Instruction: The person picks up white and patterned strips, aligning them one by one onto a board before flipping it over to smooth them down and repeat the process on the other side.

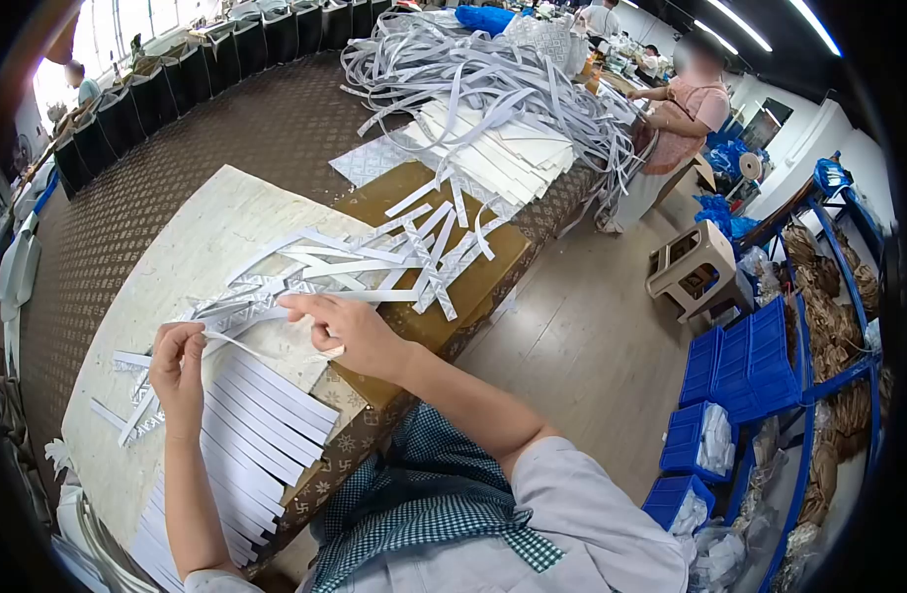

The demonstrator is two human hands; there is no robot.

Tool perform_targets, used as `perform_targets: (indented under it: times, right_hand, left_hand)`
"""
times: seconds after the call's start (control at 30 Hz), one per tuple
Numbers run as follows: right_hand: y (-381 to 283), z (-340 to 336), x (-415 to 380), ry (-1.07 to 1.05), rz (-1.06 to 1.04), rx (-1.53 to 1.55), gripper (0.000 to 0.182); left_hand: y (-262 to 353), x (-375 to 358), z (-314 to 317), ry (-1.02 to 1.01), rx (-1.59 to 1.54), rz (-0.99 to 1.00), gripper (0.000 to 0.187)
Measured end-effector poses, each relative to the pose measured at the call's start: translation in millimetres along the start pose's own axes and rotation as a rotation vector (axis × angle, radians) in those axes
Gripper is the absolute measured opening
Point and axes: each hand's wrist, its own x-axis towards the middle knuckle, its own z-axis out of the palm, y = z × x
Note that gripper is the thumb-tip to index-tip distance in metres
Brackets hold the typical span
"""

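Note:
My left hand (180, 376) is closed in a pinch on the end of a narrow white strip (238, 345), above the pale work board. My right hand (360, 336) is over the loose pile of white and silver-patterned strips (325, 265). Its index finger reaches out to the strips and the other fingers are bent, apart from it; a small pale bit shows at a lower fingertip. Below and between my hands, white strips (266, 420) lie side by side in an overlapping row, running down toward my left forearm.
The pale board (202, 222) and a brown board (498, 259) lie on a brown patterned table (216, 128). Farther back are stacked white strips (493, 153) and a big tangle of grey strips (493, 74). A person (686, 109) stands at right, near a stool (696, 269) and blue bins (745, 361).

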Motion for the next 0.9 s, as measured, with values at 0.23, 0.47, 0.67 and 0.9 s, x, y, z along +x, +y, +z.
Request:
perform_targets:
  times: [0.23,0.47,0.67,0.9]
  right_hand:
    - [-23,18,-57,0.180,0.117,0.255,0.043]
    - [-16,37,-74,0.242,0.348,0.153,0.018]
    - [-22,49,-70,0.241,0.412,0.089,0.012]
    - [-14,56,-68,0.212,0.427,0.021,0.005]
  left_hand:
    - [-17,1,1,0.002,-0.136,-0.265,0.015]
    - [-17,21,3,-0.396,0.089,-0.378,0.007]
    - [-40,41,16,-0.539,0.256,-0.317,0.007]
    - [-47,51,23,-0.642,0.436,-0.292,0.012]
